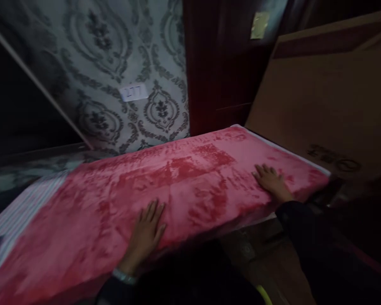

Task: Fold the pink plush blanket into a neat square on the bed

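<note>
Red plush cloth (184, 186) lies beneath our left hand (144, 238) and right hand (273, 183), fingers slightly apart; printed cardboard (324, 101) crowds its right end.

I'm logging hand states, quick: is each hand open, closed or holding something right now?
Left hand: open, laid palm down on the pink-red plush cloth, no grip.
Right hand: open, palm down on the same cloth, no grip.
</note>
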The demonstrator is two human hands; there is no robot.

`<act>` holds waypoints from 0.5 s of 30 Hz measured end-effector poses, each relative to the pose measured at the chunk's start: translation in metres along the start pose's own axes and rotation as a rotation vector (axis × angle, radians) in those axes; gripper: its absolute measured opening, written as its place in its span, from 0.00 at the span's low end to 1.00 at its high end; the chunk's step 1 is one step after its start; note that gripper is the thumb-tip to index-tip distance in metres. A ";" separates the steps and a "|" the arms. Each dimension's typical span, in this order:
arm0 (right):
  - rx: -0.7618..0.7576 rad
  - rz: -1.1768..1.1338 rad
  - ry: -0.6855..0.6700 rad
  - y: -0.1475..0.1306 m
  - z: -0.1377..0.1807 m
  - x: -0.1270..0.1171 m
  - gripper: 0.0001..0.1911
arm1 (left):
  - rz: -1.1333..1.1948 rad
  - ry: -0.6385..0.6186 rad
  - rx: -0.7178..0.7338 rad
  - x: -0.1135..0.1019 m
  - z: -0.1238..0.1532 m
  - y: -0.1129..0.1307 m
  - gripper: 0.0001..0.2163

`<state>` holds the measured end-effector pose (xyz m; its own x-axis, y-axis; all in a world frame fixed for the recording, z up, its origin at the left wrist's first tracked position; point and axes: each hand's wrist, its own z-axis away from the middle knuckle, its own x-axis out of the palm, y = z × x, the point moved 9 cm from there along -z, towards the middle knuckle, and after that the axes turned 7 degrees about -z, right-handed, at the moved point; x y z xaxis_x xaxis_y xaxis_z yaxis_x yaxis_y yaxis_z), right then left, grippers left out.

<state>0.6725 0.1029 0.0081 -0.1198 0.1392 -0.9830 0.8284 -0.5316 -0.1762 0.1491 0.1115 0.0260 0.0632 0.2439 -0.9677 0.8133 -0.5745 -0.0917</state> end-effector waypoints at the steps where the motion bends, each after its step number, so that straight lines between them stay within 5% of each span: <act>1: -0.016 -0.010 0.020 -0.009 0.002 0.000 0.31 | 0.002 -0.025 -0.001 -0.001 0.000 0.003 0.26; 7: -0.258 -0.002 0.040 -0.084 0.046 0.020 0.31 | 0.030 -0.093 -0.012 -0.002 0.004 0.008 0.27; 15: -0.256 0.021 0.022 -0.088 0.062 0.019 0.32 | 0.062 -0.141 -0.055 -0.009 0.015 0.015 0.27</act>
<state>0.5637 0.1000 0.0021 -0.0915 0.1495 -0.9845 0.9426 -0.3058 -0.1340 0.1519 0.0891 0.0294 0.0358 0.0947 -0.9949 0.8411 -0.5405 -0.0212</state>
